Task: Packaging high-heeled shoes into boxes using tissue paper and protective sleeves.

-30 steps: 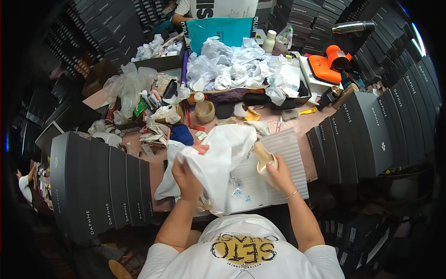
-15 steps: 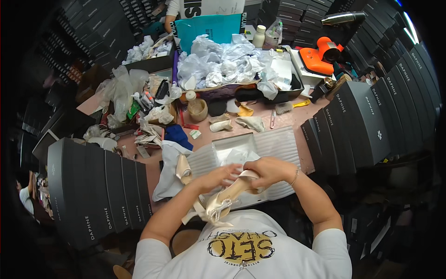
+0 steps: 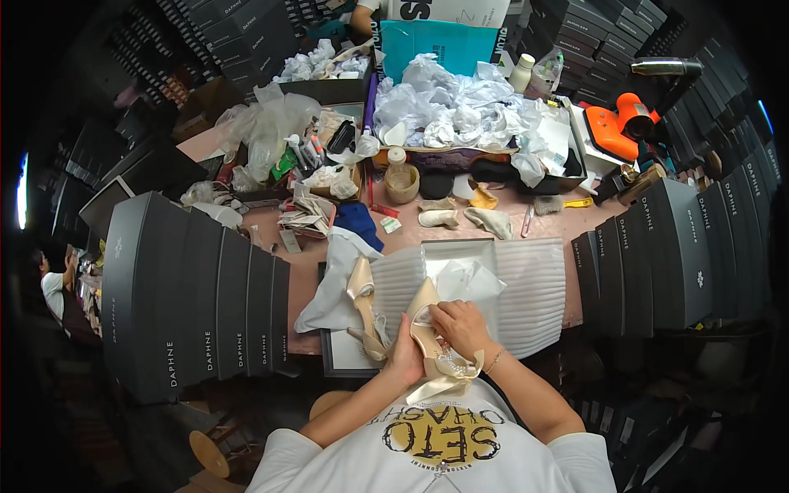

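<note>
My left hand point(image 3: 406, 355) is closed around a cream pointed shoe point(image 3: 425, 294), toe pointing away from me. Its loose ribbon point(image 3: 444, 388) and beaded strap hang toward my shirt. My right hand point(image 3: 463, 327) is curled over the shoe's opening, fingertips bent inside near a small whitish patch; what they pinch is hidden. To the left lies a matching cream shoe point(image 3: 362, 287), on white wrapping and the edge of a box. Beneath my hands is an open shoebox point(image 3: 460, 246) with crumpled white tissue paper point(image 3: 470, 281) in it and ribbed white padding point(image 3: 530, 287) alongside.
Dark shoebox stacks flank me at left point(image 3: 189, 304) and right point(image 3: 657, 238). Ahead are a carton of crumpled white paper point(image 3: 448, 107), a jar point(image 3: 401, 177), cloths point(image 3: 490, 222), a brush point(image 3: 549, 204), a blue cloth point(image 3: 359, 226), and an orange device point(image 3: 612, 131).
The shoe has turned so its toe points away from me. My left hand now grips its side, and my right hand has shifted from the toe to the opening. The view has also shifted.
</note>
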A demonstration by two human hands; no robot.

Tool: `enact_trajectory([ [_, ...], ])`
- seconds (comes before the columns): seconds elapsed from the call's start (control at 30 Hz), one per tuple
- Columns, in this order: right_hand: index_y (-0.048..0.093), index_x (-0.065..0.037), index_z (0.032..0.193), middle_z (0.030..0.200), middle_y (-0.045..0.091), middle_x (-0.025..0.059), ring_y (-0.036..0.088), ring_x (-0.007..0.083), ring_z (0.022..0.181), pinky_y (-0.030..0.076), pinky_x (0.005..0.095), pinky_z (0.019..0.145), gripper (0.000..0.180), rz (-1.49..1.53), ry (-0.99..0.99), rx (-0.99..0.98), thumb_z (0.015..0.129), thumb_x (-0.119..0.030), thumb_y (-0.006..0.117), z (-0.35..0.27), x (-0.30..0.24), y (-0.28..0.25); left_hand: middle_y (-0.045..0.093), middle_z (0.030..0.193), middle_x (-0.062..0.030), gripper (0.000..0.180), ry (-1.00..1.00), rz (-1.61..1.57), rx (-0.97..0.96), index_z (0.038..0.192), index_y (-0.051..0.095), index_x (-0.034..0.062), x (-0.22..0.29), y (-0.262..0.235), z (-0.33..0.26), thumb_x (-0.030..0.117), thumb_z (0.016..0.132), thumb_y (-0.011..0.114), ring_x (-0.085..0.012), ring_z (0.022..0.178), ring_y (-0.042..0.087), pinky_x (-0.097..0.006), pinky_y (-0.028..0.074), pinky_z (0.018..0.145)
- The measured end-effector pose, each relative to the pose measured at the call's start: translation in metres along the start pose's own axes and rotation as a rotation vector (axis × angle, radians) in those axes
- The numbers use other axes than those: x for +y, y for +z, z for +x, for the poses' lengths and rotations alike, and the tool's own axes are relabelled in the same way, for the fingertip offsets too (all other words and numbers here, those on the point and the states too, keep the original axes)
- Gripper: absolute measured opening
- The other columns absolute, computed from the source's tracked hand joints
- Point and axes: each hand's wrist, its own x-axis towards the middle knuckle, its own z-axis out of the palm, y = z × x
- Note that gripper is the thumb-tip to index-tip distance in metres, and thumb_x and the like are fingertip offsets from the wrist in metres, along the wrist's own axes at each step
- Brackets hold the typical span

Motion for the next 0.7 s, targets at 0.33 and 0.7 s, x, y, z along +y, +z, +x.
enact_trajectory([
  [0.33,0.052,-0.003,0.117,0.106,0.058,0.0138,0.059,0.0298,0.085,0.048,0.0363,0.075,0.047,0.649,0.291,-0.068,0.075,-0.016,0.069,0.000,-0.023,-0.022,0.051,0.124,-0.0109,0.063,0.338,0.297,0.084,0.129,0.042,0.0079,-0.017,-0.008,-0.004,0.059,0.096,0.025,-0.0226,0.116,0.049,-0.039,0.042,0.098],
  [0.7,0.055,0.000,0.115,0.100,0.059,0.0188,0.061,0.0326,0.082,0.048,0.0385,0.076,0.051,0.471,0.366,-0.037,0.077,-0.030,0.072,-0.001,-0.028,-0.014,0.050,0.123,-0.0134,0.064,0.298,0.299,0.018,0.129,0.039,0.0044,-0.023,-0.027,0.006,0.058,0.096,0.026,-0.0226,0.116,0.049,-0.038,0.039,0.100],
])
